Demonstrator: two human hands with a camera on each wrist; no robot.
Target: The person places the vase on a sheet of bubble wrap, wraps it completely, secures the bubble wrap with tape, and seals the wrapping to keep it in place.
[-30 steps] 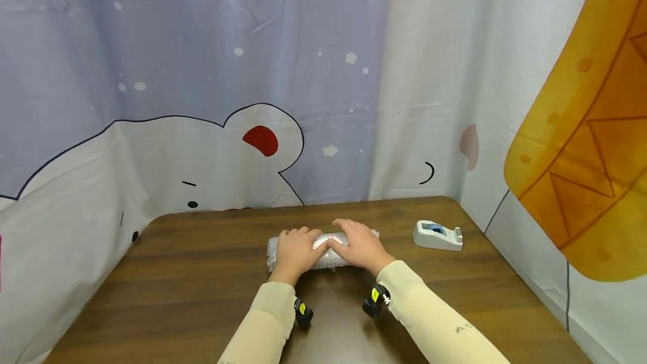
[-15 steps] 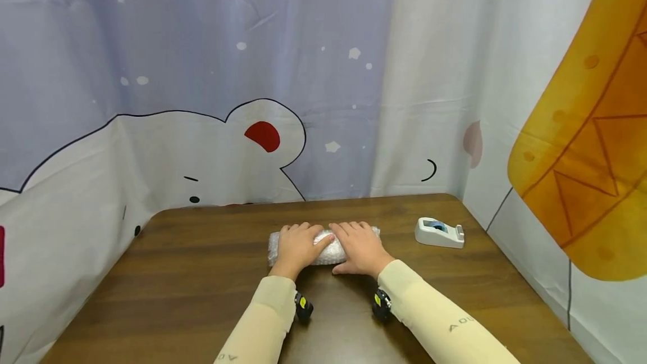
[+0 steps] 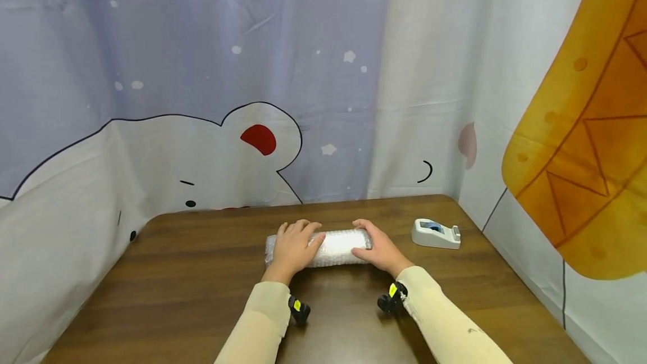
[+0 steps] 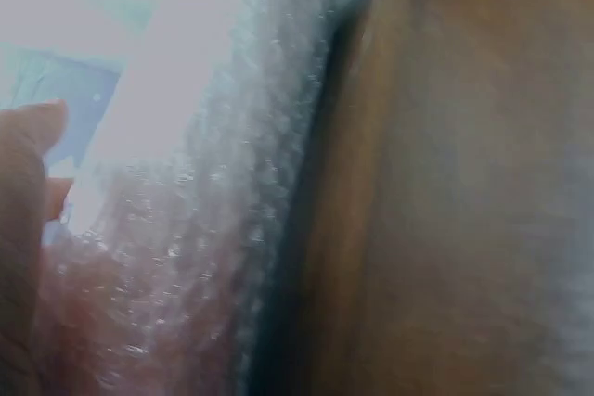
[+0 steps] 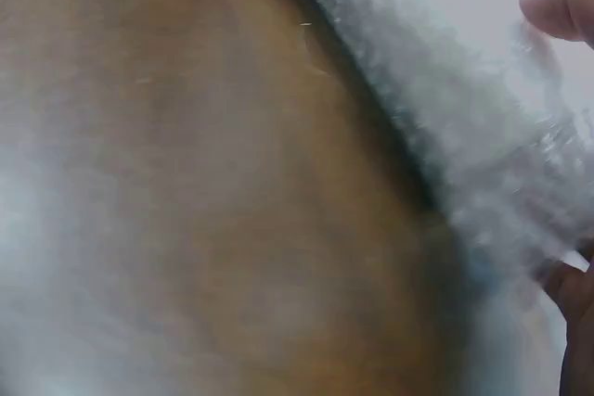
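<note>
A cylinder-shaped bundle rolled in clear bubble wrap (image 3: 340, 246) lies crosswise on the table in the head view. Over its left half rests my left hand (image 3: 291, 249), fingers across the top and thumb spread to the right. At the right end, my right hand (image 3: 382, 249) grips it, with thumb in front and fingers behind. In the left wrist view, the shiny bubble wrap (image 4: 213, 192) runs up past my thumb (image 4: 32, 132). The right wrist view shows my thumb (image 5: 561, 8) on the wrap and fingertips near its end. What is inside the bundle cannot be made out.
A white tape dispenser (image 3: 436, 234) with a blue roll stands at the back right of the brown wooden table (image 3: 202, 285). Printed curtains (image 3: 333, 72) hang behind the table and at its sides. A small black camera sits on each wrist.
My right hand has slid right along the roll to its end, uncovering the middle of the wrap. The left hand has stayed on the left half. The tape dispenser has not moved.
</note>
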